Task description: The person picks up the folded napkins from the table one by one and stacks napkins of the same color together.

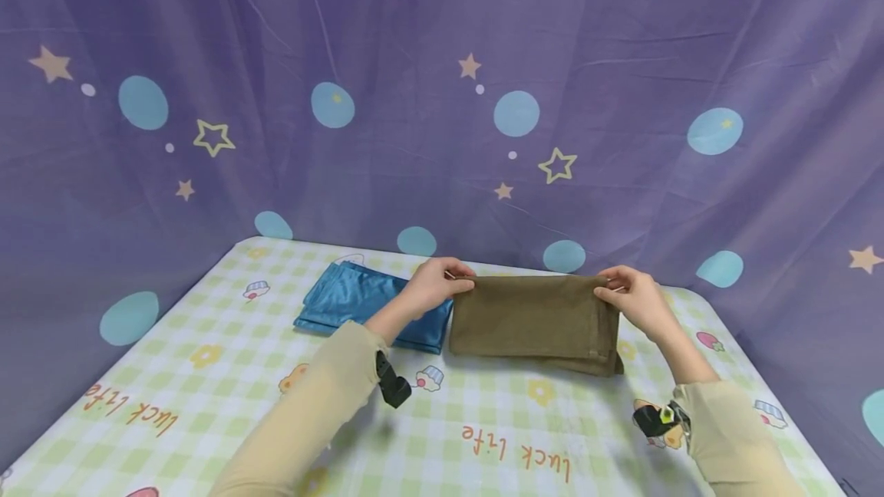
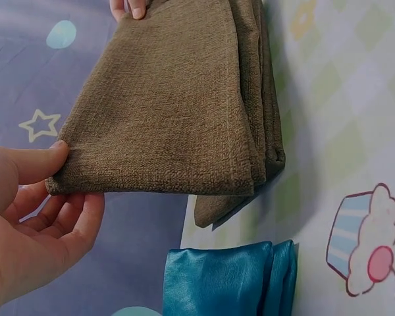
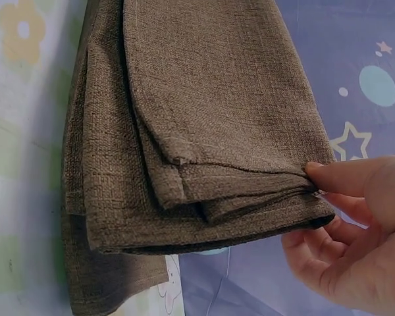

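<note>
A folded brown cloth (image 1: 528,317) with a coarse weave is held up by its two far corners. My left hand (image 1: 437,286) pinches its left corner between thumb and fingers; the left wrist view shows the thumb on top of the cloth (image 2: 158,105). At the right corner my right hand (image 1: 638,301) pinches the stacked layers. Several layers and a hemmed edge of the cloth (image 3: 210,99) show in the right wrist view, with a lower part hanging near the table. A folded shiny blue cloth (image 1: 366,301) lies to the left, partly behind my left forearm.
The table (image 1: 387,436) wears a green-and-white checked cover with printed cupcakes, flowers and lettering. Behind its far edge hangs a purple curtain (image 1: 414,175) with stars and blue ovals. Black wrist cameras are strapped to both forearms.
</note>
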